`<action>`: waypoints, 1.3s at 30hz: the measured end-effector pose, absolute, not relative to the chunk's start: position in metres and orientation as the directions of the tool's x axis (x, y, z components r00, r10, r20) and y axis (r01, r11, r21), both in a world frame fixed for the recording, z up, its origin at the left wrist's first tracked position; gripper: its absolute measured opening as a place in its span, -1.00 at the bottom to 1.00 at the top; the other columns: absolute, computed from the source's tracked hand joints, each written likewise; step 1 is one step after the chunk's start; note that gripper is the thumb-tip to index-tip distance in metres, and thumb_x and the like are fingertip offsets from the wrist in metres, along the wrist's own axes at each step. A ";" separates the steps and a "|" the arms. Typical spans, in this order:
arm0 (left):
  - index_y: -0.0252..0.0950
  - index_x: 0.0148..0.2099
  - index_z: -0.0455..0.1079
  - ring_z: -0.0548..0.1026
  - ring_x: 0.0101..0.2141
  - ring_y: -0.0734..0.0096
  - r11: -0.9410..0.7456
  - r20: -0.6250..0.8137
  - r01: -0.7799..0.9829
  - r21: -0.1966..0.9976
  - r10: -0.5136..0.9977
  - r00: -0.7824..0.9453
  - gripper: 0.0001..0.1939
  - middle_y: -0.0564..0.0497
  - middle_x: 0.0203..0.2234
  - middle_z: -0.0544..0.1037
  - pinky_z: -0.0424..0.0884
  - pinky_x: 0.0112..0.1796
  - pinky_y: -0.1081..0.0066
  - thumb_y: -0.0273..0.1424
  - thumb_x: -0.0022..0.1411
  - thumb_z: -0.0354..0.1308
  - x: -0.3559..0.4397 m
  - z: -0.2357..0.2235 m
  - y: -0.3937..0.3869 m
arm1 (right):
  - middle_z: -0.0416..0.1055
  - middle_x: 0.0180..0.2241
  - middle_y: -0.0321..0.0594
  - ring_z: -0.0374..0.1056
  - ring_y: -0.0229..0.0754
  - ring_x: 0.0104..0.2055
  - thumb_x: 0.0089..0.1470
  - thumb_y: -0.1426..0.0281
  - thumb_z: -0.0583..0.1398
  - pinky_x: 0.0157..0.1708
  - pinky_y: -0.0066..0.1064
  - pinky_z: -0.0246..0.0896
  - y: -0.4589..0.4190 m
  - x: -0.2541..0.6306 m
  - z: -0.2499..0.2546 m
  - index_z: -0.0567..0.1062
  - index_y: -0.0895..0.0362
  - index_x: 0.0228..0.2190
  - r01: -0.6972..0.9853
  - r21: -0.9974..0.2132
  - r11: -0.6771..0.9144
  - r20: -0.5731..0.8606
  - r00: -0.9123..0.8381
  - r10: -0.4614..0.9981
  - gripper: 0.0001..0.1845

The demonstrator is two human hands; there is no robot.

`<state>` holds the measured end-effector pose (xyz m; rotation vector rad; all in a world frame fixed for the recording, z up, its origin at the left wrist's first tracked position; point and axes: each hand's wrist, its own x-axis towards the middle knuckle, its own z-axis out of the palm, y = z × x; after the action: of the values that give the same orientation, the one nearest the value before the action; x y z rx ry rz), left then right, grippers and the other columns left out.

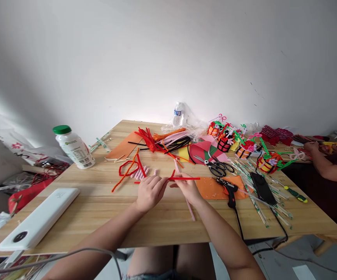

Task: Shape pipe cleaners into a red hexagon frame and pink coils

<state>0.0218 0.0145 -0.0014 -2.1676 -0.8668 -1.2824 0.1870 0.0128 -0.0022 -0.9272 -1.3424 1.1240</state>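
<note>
Both hands meet above the front middle of the wooden table, working on red pipe cleaners (189,179). My left hand (151,191) is closed round their left part, and a short red end sticks out on its left. My right hand (187,188) pinches them further right, where one straight end points right and a short tip stands up between the hands. Behind my left hand lie a bent red pipe cleaner loop (121,168), an orange pipe cleaner (124,175) and several pale pink coiled pieces (141,172). A pale pink pipe cleaner (190,210) passes beneath my right hand.
On the right are a glue gun (229,190), black scissors (216,169), a phone (262,188), a screwdriver (295,194) and small decorated baskets (244,149). A white bottle (74,147) and a power bank (40,217) stand left. A co-worker's arm (329,165) reaches in far right.
</note>
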 end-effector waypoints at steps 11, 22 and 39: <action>-0.33 -0.23 0.38 0.39 -0.55 0.44 -0.731 0.819 0.671 -0.123 0.307 0.485 -0.87 0.01 -0.57 0.46 0.22 -0.51 0.44 -0.51 0.20 0.03 0.024 -0.002 0.011 | 0.46 -0.53 -0.19 0.38 -0.22 -0.51 -0.07 0.13 0.30 -0.49 -0.36 0.36 0.013 0.202 0.008 0.54 0.20 -0.40 -0.010 -0.979 0.204 0.196 -0.322 0.926 -0.64; -0.32 -0.29 0.38 0.37 -0.60 0.48 -0.720 0.824 0.693 -0.017 0.382 0.417 -0.89 0.04 -0.60 0.47 0.16 -0.55 0.46 -0.47 0.22 0.03 0.025 0.004 0.009 | 0.43 -0.35 -0.18 0.33 -0.17 -0.24 0.08 0.45 0.20 -0.21 -0.28 0.31 0.015 0.207 0.013 0.51 0.07 -0.30 0.416 -0.336 0.845 0.814 -0.322 0.483 -0.89; -0.28 -0.02 0.31 0.46 -0.43 0.40 -0.740 0.865 0.667 -0.089 0.274 0.420 -0.71 -0.05 -0.40 0.51 0.32 -0.42 0.43 -0.53 0.19 0.05 0.017 -0.006 0.011 | 0.46 -0.41 -0.14 0.40 -0.24 -0.50 -0.10 0.04 0.27 -0.71 -0.58 0.17 0.002 0.190 0.020 0.50 0.22 -0.44 -0.196 -0.972 -0.131 -0.048 -0.379 0.924 -0.55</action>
<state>0.0169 0.0112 -0.0059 -2.2573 -0.8002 -1.2601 0.1899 0.0021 0.0204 -0.9027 -1.2612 1.6496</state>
